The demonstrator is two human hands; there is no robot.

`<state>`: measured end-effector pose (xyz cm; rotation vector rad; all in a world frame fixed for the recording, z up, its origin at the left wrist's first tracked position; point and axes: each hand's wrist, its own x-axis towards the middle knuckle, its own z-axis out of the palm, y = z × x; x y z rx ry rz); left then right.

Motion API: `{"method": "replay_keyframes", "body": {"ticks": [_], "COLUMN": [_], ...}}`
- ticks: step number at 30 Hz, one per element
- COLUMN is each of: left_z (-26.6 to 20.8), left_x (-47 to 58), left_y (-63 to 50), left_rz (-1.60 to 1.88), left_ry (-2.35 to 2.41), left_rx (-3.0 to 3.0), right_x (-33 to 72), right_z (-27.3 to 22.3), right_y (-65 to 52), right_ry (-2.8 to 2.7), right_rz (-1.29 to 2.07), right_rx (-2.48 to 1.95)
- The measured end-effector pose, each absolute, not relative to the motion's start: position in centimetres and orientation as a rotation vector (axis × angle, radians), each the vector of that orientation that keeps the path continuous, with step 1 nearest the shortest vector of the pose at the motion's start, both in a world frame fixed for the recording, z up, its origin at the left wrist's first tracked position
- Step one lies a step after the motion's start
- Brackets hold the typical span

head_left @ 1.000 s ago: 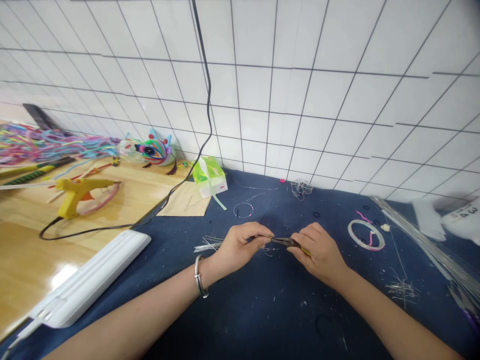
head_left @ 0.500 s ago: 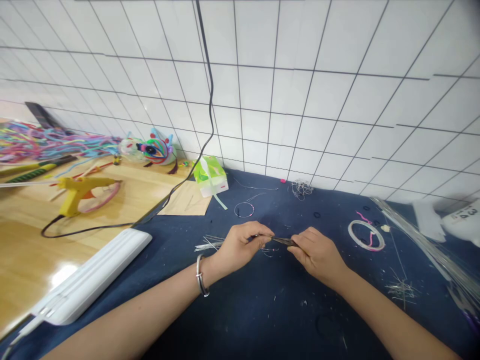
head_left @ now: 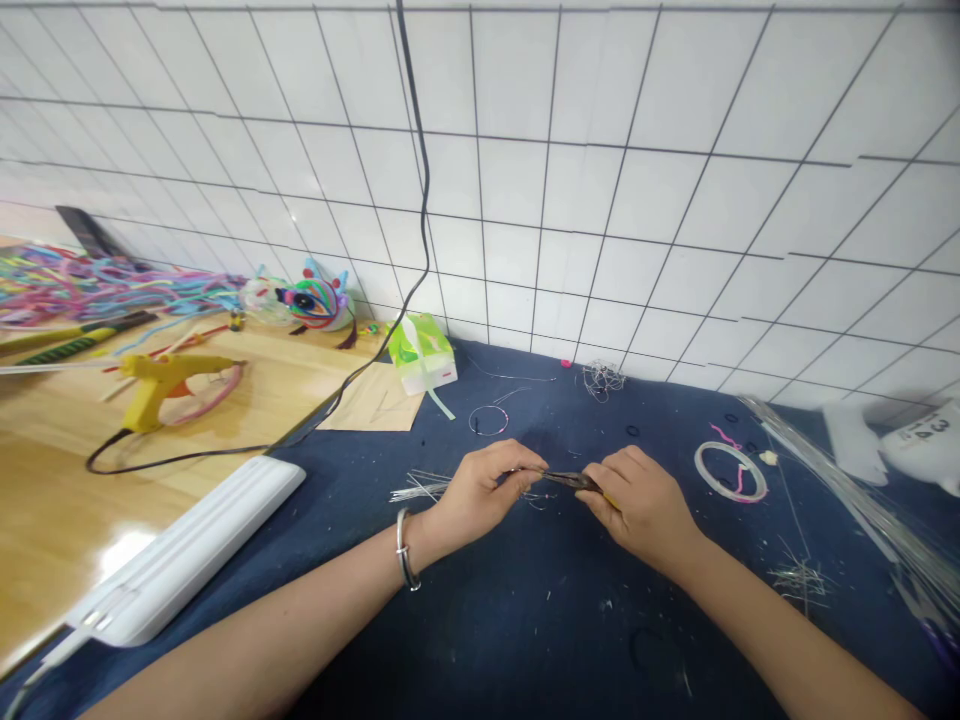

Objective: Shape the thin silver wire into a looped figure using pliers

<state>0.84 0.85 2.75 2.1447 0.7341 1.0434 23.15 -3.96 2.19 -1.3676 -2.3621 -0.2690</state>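
In the head view my right hand [head_left: 637,500] is wrapped round the handles of long-nose pliers [head_left: 576,481], whose narrow jaws point left. My left hand [head_left: 484,490] pinches a thin dark wire [head_left: 517,470] between thumb and fingertips, right at the tip of the jaws. Where the wire meets the jaws is too small to make out. Behind the left wrist lies a bundle of cut wire pieces [head_left: 414,487]. Beyond the hands, a thin wire ring [head_left: 488,420] with pink spots rests on the dark blue cloth [head_left: 540,630].
At left are a yellow glue gun [head_left: 154,385], a white power strip [head_left: 202,545] and colourful pipe cleaners [head_left: 112,288]. A green tissue pack [head_left: 421,352] and a wire tangle [head_left: 602,379] lie near the wall. To the right are a white roll [head_left: 701,470] and long wires [head_left: 862,500].
My right hand has shifted slightly to the right and up, showing a bit of yellow plier handle. The left hand keeps its pinch almost in place.
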Motion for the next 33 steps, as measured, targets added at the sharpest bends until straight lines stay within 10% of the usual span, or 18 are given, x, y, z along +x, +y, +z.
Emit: {"method": "replay_keyframes", "body": {"ticks": [33], "left_z": [2.68], "left_x": [1.02], "left_y": [0.87], "left_rz": [1.043], "left_ry": [0.669], "left_rx": [2.183], "right_x": [23.54], "right_z": [2.65], "right_y": [-3.74], "right_ry": [-2.357], "right_rz": [-0.267], "right_rx": [-1.314]}}
